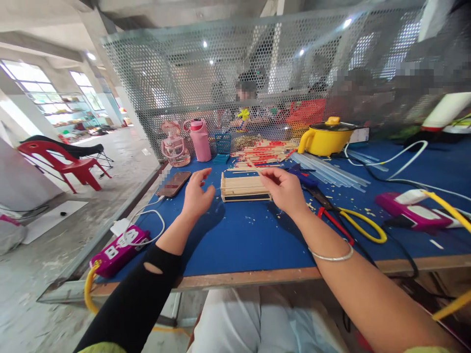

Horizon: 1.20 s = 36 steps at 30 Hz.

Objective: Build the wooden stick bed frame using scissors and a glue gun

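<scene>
In the middle of the blue tabletop [243, 245] stands a small frame of pale wooden sticks [241, 185], with a slatted top and short uprights at its left end. My right hand [281, 189] is at the frame's right end, thumb and fingers pinching a thin wooden stick [253, 168] above it. To the left of the frame is my left hand [198, 193], raised with its fingers apart and nothing in it. Behind the frame lies a loose pile of wooden sticks [263, 152] with red markings.
Right of my hand lie a blue tool [303, 176], scissors [362, 225] with yellow handles, translucent rods [327, 169] and a yellow pot [327, 139]. On the left are a phone [174, 184], a purple power strip [121, 250] and a pink bottle [199, 141]. Mesh [206, 73] stands behind.
</scene>
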Each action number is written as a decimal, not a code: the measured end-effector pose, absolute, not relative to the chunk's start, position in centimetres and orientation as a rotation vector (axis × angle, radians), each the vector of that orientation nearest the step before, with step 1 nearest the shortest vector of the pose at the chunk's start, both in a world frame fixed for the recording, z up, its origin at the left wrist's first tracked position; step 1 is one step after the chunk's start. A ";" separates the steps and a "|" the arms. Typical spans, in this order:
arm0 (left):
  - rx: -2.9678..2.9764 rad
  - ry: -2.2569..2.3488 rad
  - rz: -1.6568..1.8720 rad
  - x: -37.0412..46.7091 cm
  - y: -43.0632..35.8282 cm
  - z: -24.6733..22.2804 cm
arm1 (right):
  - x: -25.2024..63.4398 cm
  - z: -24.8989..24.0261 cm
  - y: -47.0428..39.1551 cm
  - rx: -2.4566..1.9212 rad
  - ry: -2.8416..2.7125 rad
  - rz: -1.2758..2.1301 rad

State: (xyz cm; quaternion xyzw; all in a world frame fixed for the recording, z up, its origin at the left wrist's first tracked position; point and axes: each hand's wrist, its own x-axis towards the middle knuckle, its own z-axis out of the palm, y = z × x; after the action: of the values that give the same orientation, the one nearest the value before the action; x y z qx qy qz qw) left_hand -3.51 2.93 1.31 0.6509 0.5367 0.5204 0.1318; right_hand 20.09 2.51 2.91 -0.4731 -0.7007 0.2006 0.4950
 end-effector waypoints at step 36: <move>1.056 1.097 1.393 4.1 -9.4 -2.2 | 37.0 2.3 -9.6 -2.124 -2.131 0.176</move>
State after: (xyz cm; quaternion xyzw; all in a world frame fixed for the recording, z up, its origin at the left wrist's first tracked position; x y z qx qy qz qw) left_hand 4.08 -9.41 -2.17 0.4391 0.4561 0.5793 0.5133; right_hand 36.95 -9.64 2.30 -0.7033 -0.7056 0.0583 0.0640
